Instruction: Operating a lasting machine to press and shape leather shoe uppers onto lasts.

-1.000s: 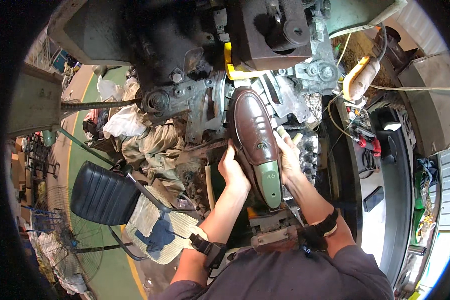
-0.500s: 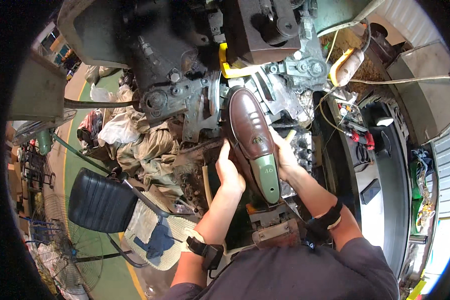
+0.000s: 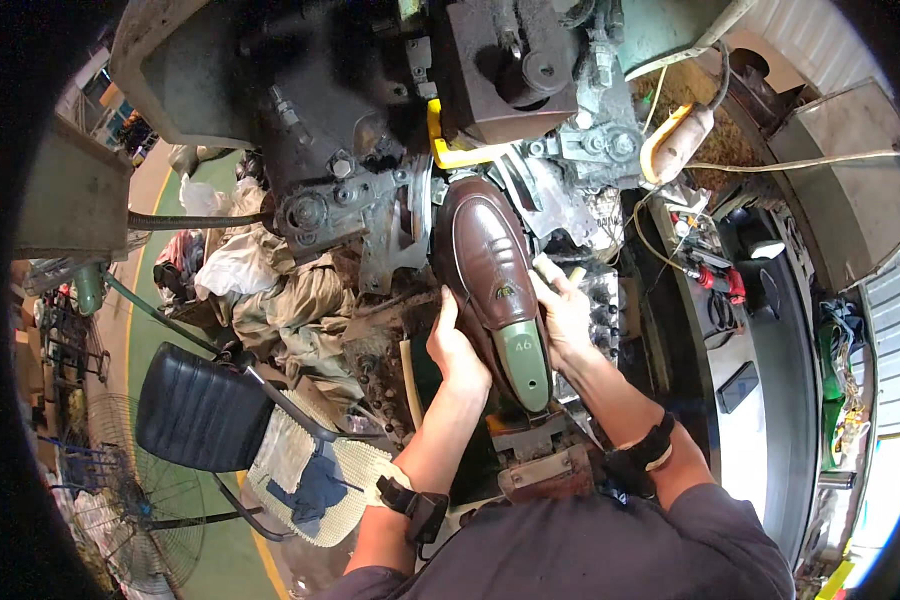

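Note:
A dark brown leather loafer [image 3: 485,245] is fitted over a green shoe last [image 3: 521,362], whose heel end points toward me. The toe lies at the machine's metal jaws [image 3: 402,225], just under a yellow bracket [image 3: 460,155]. My left hand [image 3: 458,350] cups the shoe's left side, thumb along the upper and the other fingers hidden beneath. On the opposite side, my right hand [image 3: 568,325] rests against the shoe near the heel. Pale pieces [image 3: 547,269] show at its fingertips; whether they are finger wraps or separate things, I cannot tell.
A dark machine block [image 3: 510,85] overhangs the toe. At left stand a black chair [image 3: 205,405], a fan [image 3: 130,490] and heaped cloth sacks [image 3: 290,295]. A handheld tool with a cord [image 3: 678,145] hangs at right, above a bench carrying a phone [image 3: 738,387].
The view has shifted slightly, so the machine appears a little further left. My right hand's fingers have moved up and away from the shoe's edge. My left hand keeps its hold.

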A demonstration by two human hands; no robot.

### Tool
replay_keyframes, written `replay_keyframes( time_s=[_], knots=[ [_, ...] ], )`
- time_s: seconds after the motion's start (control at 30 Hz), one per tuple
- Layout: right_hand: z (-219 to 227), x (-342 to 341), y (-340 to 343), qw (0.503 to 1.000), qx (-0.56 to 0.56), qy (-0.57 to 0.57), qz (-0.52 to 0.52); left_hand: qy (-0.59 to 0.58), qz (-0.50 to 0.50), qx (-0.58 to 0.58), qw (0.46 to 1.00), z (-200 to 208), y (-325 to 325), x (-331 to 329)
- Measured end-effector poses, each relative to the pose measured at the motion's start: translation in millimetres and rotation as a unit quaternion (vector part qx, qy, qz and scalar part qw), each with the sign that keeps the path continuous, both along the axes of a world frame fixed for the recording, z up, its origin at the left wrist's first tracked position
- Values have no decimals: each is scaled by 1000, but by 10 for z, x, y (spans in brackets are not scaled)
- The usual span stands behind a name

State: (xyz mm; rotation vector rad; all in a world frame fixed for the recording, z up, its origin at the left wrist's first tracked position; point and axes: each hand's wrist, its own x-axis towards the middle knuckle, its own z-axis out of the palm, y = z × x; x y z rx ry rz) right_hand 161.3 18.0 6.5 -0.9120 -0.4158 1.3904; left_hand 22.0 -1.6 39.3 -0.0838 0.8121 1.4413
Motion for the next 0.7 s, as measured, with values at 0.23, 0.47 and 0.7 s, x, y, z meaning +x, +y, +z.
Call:
replay_keyframes(
  time_s=[0.23,0.47,0.7],
  knots=[
    [61,-2,6,999,-20,-11,-26,-5,3,7,1000,-29,38,6],
    [129,-27,-18,999,-33,-2,-15,-9,1,6,1000,-18,36,-7],
    [22,-2,30,998,-9,61,-3,19,13,15,1000,-149,92,0]
  ],
)
